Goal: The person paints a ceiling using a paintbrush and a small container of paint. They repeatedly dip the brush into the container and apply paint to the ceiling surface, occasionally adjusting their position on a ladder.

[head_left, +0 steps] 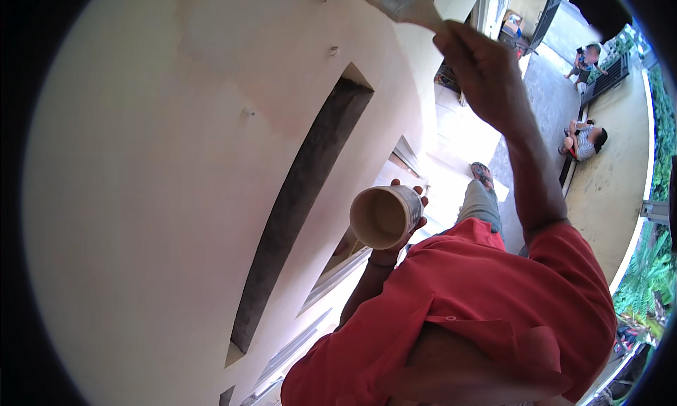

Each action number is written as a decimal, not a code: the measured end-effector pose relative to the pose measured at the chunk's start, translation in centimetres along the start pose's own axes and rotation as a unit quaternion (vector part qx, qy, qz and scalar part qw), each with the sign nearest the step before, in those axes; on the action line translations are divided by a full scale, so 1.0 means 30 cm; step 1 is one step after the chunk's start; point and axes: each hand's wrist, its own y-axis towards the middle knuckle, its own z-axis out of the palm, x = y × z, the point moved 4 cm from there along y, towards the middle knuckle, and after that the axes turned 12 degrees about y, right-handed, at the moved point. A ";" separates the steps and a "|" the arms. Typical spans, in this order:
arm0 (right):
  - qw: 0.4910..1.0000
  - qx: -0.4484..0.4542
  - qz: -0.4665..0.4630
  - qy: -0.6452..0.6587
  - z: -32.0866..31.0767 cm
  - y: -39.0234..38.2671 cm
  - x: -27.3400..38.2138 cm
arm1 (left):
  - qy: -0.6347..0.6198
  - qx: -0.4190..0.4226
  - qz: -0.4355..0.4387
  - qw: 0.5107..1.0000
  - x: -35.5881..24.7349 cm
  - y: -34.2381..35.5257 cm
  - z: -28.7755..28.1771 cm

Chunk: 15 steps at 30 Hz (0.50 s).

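My left hand (417,201) is wrapped round a white cup-like pot (358,219), held in front of the red shirt. The pot's mouth faces up, and its inside looks pale and coated. High up, my right hand (486,71) is closed on the pale handle of what looks like a wide flat paintbrush (403,2), close to the wall; the top edge of the picture cuts off part of its head. Beside both hands rises a cream wall (162,215) with faintly pinkish patches. Whether the brush touches it, I cannot tell.
A long dark recess (300,194) is cut into the wall. Small pale plugs (333,51) stick out near it. Beyond my right arm, one person (584,141) sits by a low boundary wall (610,208), and another person (585,64) stands by a dark gate (611,78).
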 end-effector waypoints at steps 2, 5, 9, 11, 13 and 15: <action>0.998 0.029 -0.054 -0.033 0.109 -0.049 -0.148 | 0.000 0.000 -0.002 1.000 -0.002 0.009 0.007; 0.994 0.068 0.031 -0.077 0.227 -0.213 -0.361 | 0.011 -0.011 0.006 1.000 -0.006 0.003 0.019; 0.948 0.174 0.224 -0.147 0.127 -0.379 -0.527 | 0.029 -0.018 0.020 0.999 -0.029 -0.015 0.025; 0.937 0.180 0.267 -0.132 0.071 -0.457 -0.533 | 0.032 -0.021 0.027 0.999 -0.040 -0.021 0.017; 0.935 0.180 0.276 -0.131 0.026 -0.548 -0.604 | 0.027 -0.005 0.022 0.999 -0.039 -0.012 0.017; 0.914 0.207 0.308 -0.163 0.007 -0.613 -0.634 | 0.014 -0.009 0.012 1.000 -0.040 -0.015 0.014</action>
